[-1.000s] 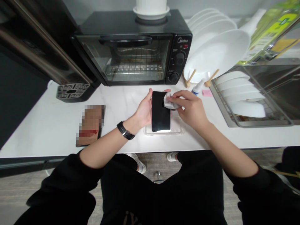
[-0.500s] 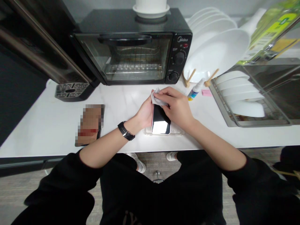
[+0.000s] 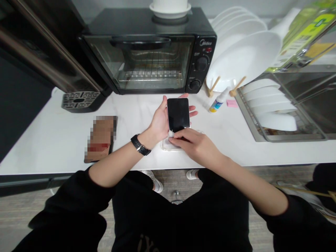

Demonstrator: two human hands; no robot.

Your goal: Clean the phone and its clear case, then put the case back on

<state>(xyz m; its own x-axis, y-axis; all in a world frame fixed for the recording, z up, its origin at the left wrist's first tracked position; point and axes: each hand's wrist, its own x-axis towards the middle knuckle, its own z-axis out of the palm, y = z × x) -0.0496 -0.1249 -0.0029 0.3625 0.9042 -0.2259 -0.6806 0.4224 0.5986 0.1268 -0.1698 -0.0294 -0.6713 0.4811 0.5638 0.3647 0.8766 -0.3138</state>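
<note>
A phone with a dark screen (image 3: pixel 178 112) rests in my left hand (image 3: pixel 159 122), whose thumb lies along its left edge while the fingertips show past its right edge. My right hand (image 3: pixel 198 145) pinches a small whitish cloth or wipe (image 3: pixel 171 133) at the phone's lower left corner and covers the lower part of the screen. Beneath the hands, a clear case or tray (image 3: pixel 168 145) lies on the white counter, partly hidden. A small spray bottle (image 3: pixel 217 104) leans or stands to the right, beside a pink slip (image 3: pixel 232 103).
Behind the hands stands a black toaster oven (image 3: pixel 147 63) with a white pot saucer on top. A pixelated flat item (image 3: pixel 99 140) lies at left near a black machine's drip tray (image 3: pixel 80 100). At right are racked plates (image 3: pixel 244 56) and a sink rack with bowls (image 3: pixel 270 105).
My right hand has moved with the wipe from the phone's top end down to its lower left corner. More of the upper screen and my left fingertips now show.
</note>
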